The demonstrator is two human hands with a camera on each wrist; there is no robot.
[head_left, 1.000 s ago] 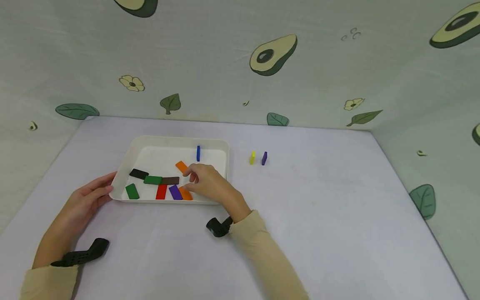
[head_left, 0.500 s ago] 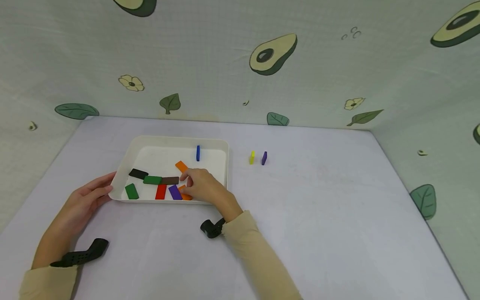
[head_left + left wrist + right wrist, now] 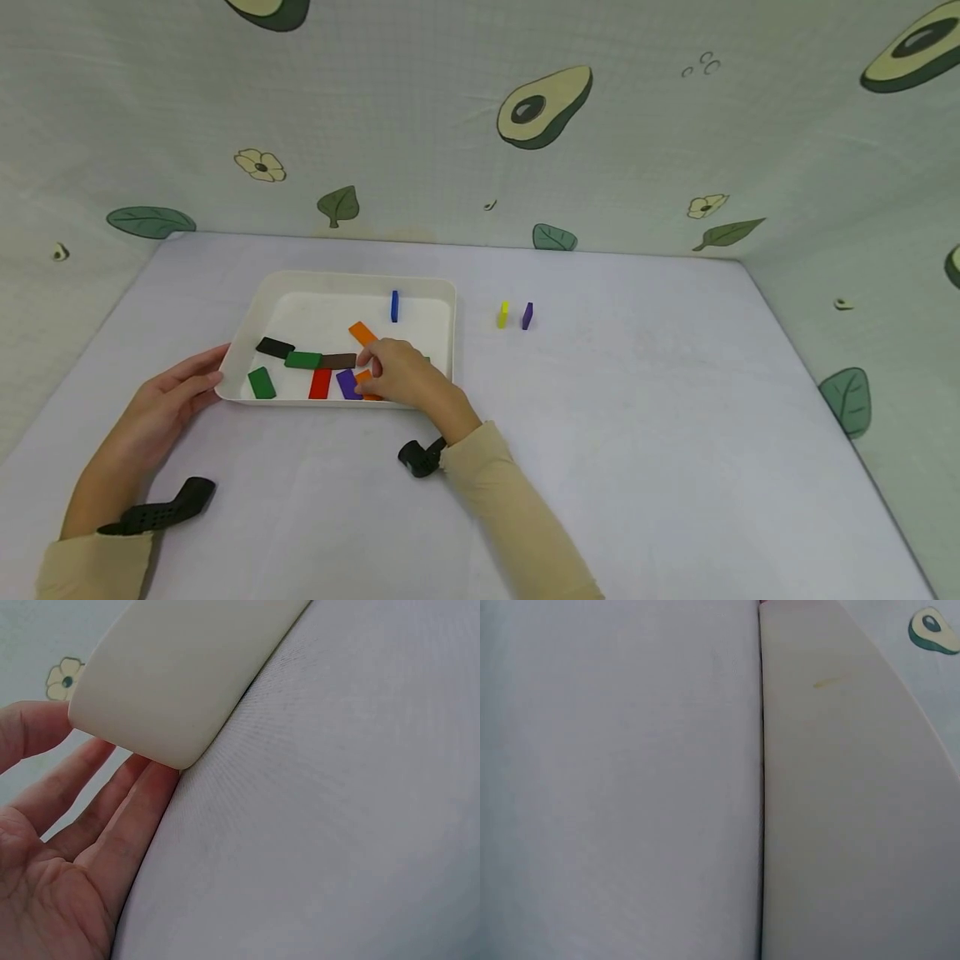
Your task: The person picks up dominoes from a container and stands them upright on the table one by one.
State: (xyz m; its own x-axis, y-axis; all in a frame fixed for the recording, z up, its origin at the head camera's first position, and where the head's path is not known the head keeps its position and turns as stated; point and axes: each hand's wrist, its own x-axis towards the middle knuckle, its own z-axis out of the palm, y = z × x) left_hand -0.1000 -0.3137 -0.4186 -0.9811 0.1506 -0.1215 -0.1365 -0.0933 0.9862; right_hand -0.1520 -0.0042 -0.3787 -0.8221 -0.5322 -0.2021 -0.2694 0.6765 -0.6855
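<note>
two hands [image 3: 168,404], one tray [image 3: 322,308], twelve visible blocks [image 3: 320,384]

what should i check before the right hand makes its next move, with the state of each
1. Tray contact: ok, the left hand touches the left end of the white tray.
2. Right hand over the tray: ok.
3. Block held: cannot tell, its fingertips are beside the near orange block but any grip is unclear.
4. Blue block standing: ok.
5. Everything under the right hand visible: not ok, only a green sliver shows past it.
6. All blocks inside: not ok, the yellow block and one purple block stand outside.
</note>
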